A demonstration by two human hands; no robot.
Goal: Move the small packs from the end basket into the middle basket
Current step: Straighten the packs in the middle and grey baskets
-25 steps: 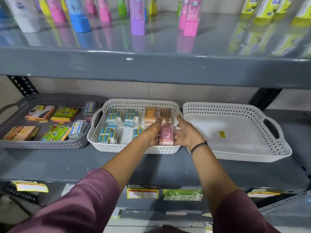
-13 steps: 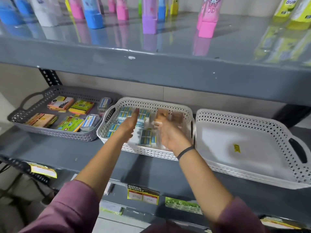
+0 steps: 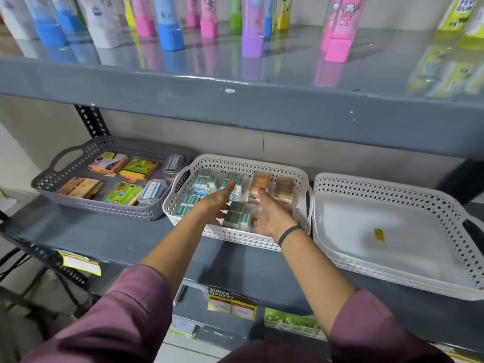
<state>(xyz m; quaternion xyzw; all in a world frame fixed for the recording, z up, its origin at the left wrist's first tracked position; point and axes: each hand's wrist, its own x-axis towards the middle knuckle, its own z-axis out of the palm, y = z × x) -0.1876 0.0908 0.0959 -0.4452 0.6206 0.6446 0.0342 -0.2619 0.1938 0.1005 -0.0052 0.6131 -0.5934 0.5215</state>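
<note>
Both hands spread wide, holding nothing: left hand (image 3: 214, 203) and right hand (image 3: 272, 218) over the middle basket (image 3: 243, 163) at frame centre, small packs (image 3: 237, 218) inside; end basket (image 3: 392, 189) at right.

Grey metal shelf (image 3: 110, 239), grey basket (image 3: 78, 203) left, white middle basket (image 3: 243, 239), white end basket (image 3: 392, 273) (stacked) right

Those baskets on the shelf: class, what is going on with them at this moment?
A person is sorting small packs on a grey shelf. Both hands, the left hand and right hand, are open over the middle basket, which holds blue-and-white packs and orange-brown packs. Neither hand visibly grips anything. The end basket on the right holds no packs, only a yellow sticker. The grey basket on the left holds other items.
</note>
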